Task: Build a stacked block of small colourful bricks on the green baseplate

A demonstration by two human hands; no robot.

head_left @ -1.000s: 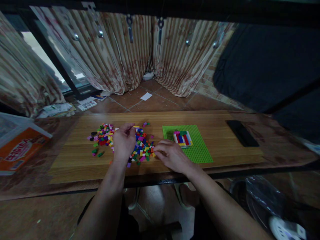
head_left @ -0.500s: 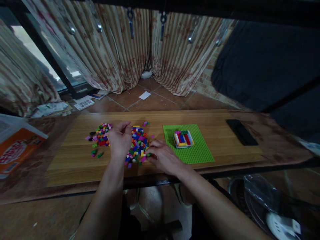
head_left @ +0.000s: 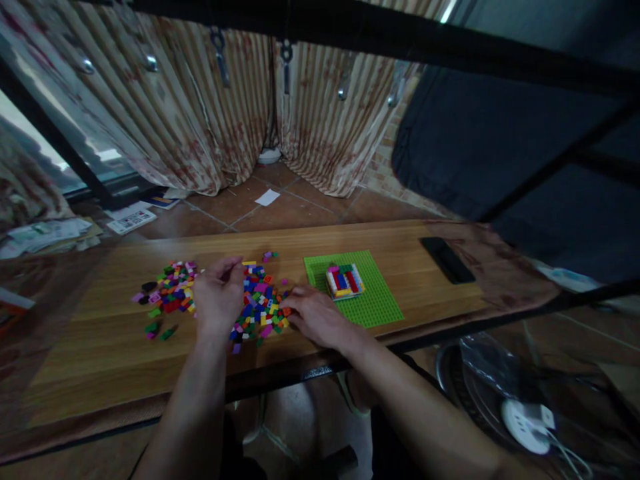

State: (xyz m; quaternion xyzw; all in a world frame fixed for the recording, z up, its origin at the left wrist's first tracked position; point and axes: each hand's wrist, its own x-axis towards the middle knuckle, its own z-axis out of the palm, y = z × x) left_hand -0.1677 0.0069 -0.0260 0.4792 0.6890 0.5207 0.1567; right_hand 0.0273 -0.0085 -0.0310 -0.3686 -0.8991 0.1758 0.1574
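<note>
- what's on the table?
- loose toy bricks at left, green studded baseplate at right.
- around the bricks?
- right hand bent at their right edge, left hand curled over their middle; can't tell if either grips.
- the brick model?
- on the baseplate, beyond the right hand, the nearer one.

Multicoloured bricks strewn loose, small striped brick block on green studded baseplate
</note>
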